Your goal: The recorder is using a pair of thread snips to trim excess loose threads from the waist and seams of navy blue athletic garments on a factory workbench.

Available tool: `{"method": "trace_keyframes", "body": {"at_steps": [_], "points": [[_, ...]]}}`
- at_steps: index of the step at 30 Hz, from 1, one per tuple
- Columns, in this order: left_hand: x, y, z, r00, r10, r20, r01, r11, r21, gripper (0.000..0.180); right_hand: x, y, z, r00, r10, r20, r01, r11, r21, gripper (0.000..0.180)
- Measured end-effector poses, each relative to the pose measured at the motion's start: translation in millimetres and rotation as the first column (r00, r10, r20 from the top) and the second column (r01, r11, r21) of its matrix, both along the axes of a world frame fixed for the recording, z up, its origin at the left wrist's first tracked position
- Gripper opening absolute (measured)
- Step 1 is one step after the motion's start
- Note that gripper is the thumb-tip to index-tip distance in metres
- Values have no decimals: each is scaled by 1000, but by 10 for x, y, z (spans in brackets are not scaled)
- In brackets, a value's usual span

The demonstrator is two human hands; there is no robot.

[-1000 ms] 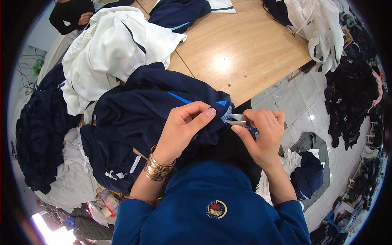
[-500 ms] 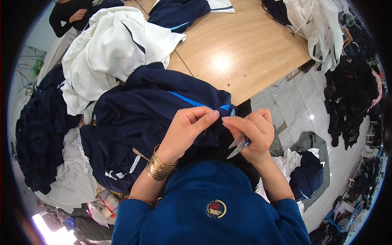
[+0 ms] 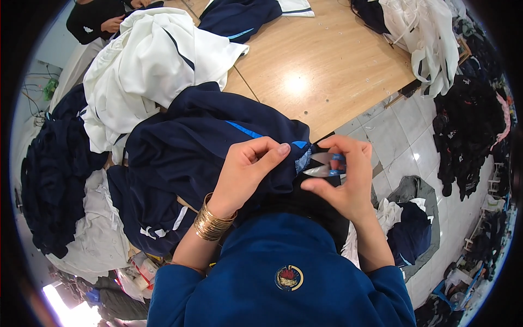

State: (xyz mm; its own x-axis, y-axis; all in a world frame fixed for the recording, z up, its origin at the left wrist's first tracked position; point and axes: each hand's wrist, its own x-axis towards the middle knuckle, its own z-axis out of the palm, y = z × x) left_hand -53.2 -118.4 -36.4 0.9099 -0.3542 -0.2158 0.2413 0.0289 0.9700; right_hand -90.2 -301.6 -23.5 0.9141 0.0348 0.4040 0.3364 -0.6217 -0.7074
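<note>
left hand (image 3: 248, 171) pinching navy garment (image 3: 207, 141) edge taut | right hand (image 3: 346, 180) fingers squeezing thread snips (image 3: 325, 165) | advice: keep blades flat beside seam, clip only loose thread

A heap of white garments (image 3: 152, 65) fills the upper left of the wooden table (image 3: 327, 71); dark clothes (image 3: 468, 131) hang at the right edge above the tiled floor (image 3: 397, 147).

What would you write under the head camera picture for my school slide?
Left hand pinches a navy garment while the right hand holds small thread snips at its edge.
</note>
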Motion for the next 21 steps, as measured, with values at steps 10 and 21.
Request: {"method": "trace_keyframes", "body": {"at_steps": [10,21], "points": [[31,8,36,994,-45,97,31,990,140,30,-2,-68,-91,994,84,74,-54,938,-342,38],[28,4,29,994,-72,85,60,989,136,31,-15,-39,-114,989,53,140,9,915,-404,32]]}}
